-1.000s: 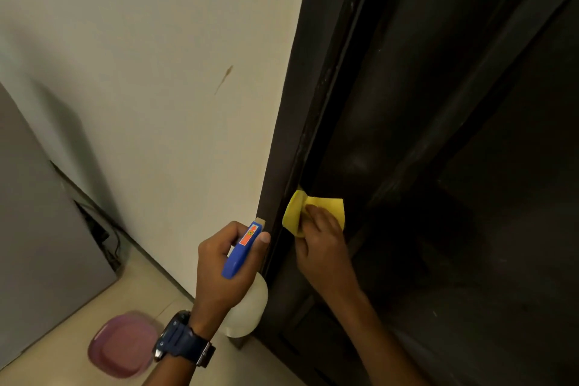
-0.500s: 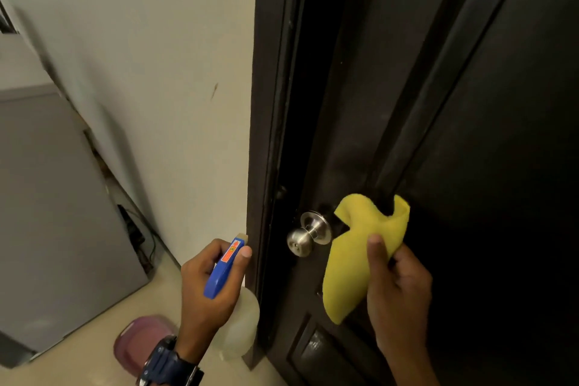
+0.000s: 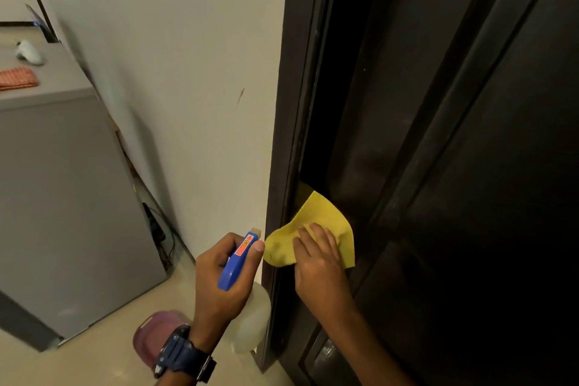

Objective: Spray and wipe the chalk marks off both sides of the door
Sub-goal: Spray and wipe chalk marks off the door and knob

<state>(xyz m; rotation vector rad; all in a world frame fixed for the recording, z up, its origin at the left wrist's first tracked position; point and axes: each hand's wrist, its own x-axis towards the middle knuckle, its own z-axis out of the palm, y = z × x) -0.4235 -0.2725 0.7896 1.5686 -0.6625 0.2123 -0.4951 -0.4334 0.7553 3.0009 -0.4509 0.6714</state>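
1. The door runs off the top, right and bottom edges; its dark panels show no chalk marks that can be made out.
2. The right hand covers the middle of the yellow cloth, which hides the door's edge beneath it.
3. The left hand hides the spray bottle neck.
4. The purple basin is partly behind the left wrist.

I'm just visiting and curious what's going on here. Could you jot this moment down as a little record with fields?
activity: wiping a dark door near its edge
right hand: fingers straight, presses a yellow cloth on the door
left hand: grips a spray bottle, idle beside the frame
left wrist: dark watch
chalk marks: none clearly visible
floor: purple tub
left of wall: grey cabinet
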